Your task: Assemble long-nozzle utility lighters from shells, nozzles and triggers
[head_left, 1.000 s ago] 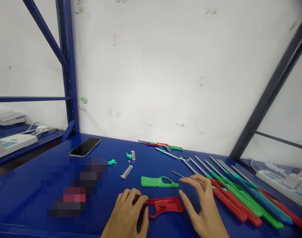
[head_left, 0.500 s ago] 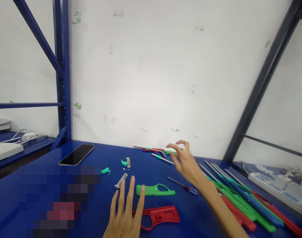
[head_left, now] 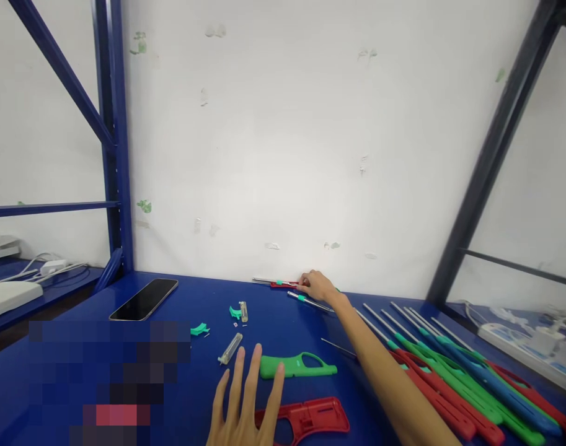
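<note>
1. My left hand (head_left: 245, 409) was near, its fingers spread apart, partly hiding the red lighter casing half (head_left: 320, 418).
2. The green lighter casing half (head_left: 285, 367) lay just farther off.
3. My right hand (head_left: 316, 285) was far, fingers bent at a red lighter piece (head_left: 279, 285); I couldn't tell whether they gripped it.
4. Long-nosed lighters (head_left: 496, 385) lay right.

Head cam, fwd/down across nearby tbl (head_left: 283, 331) to wall (head_left: 264, 136).
</note>
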`<state>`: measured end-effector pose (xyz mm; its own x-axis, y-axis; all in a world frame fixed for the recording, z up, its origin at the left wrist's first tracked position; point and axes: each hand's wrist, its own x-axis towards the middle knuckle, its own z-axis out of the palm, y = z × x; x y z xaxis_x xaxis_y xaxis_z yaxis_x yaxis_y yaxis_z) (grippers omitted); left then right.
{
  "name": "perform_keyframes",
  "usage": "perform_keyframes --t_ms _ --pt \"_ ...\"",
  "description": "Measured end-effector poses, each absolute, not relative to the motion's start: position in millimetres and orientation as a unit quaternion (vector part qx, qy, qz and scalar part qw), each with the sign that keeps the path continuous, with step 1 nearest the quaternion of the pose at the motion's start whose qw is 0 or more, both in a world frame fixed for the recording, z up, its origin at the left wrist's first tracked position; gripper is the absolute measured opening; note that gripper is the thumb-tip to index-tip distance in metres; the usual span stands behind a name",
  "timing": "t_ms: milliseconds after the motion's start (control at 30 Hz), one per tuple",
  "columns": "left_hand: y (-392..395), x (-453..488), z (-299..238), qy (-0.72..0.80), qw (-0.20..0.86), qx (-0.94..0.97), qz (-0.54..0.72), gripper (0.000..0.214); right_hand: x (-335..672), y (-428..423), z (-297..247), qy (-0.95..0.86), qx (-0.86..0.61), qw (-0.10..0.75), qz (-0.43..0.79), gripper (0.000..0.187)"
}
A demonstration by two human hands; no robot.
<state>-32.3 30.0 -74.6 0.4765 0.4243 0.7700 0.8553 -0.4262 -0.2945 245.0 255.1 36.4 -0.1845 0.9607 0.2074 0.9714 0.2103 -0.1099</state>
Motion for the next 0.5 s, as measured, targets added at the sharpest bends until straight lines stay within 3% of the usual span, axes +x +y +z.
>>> perform_keyframes --t_ms 500 --pt "24 -26 -73 -0.422 0.323 -0.787 -0.313 0.088 247 237 77 -0.786 -0.578 0.215 0.05 0.035"
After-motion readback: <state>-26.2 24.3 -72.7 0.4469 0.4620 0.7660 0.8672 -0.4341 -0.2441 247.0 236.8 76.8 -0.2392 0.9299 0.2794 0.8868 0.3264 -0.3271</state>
